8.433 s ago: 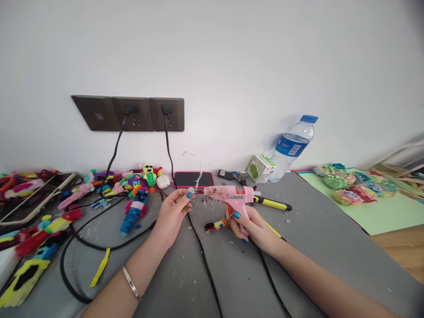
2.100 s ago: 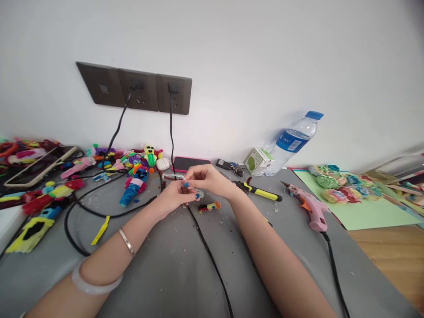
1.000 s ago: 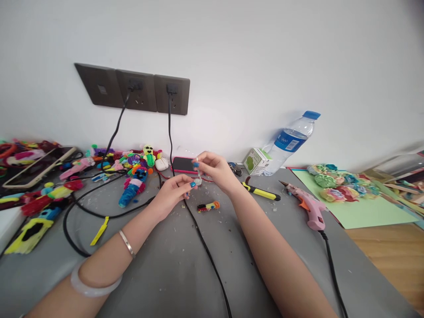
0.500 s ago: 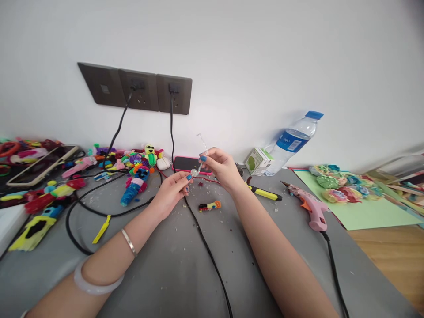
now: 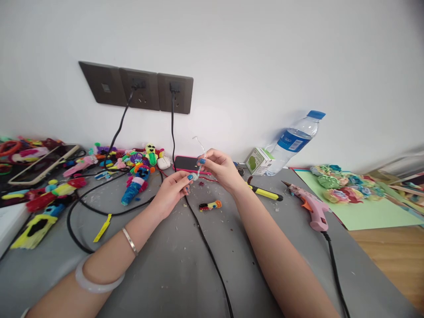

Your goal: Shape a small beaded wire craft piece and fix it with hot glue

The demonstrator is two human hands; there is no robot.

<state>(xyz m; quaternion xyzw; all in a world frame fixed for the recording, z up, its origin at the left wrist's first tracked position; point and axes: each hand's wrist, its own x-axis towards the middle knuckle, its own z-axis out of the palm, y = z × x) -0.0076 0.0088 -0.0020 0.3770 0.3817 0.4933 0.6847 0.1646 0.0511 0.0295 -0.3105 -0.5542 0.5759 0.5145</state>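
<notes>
A thin, silvery-white twisted strand (image 5: 201, 145) rises above my fingers, its top end bent to the left. My left hand (image 5: 172, 191) pinches the lower, coiled part of it between thumb and forefinger. Just to the right, my right hand (image 5: 221, 169) grips the strand higher up, thumb and forefinger together. Below the hands, a small yellow, red and black fuzzy piece (image 5: 210, 205) lies on the grey table (image 5: 185, 269). Behind the hands rests a dark phone with a pink edge (image 5: 185, 164).
Colourful fuzzy figures (image 5: 135, 183) and black cables (image 5: 212, 256) spread over the left and middle. At right are yellow-handled pliers (image 5: 265, 193), a pink glue gun (image 5: 316, 212), a tilted water bottle (image 5: 293, 141), a green-and-white carton (image 5: 259, 160) and green paper (image 5: 371, 216) bearing paper-like flowers.
The strand's free top end has swung slightly left and bends over more. Its coiled lower part now shows less between my fingers. Both hands keep nearly the same place.
</notes>
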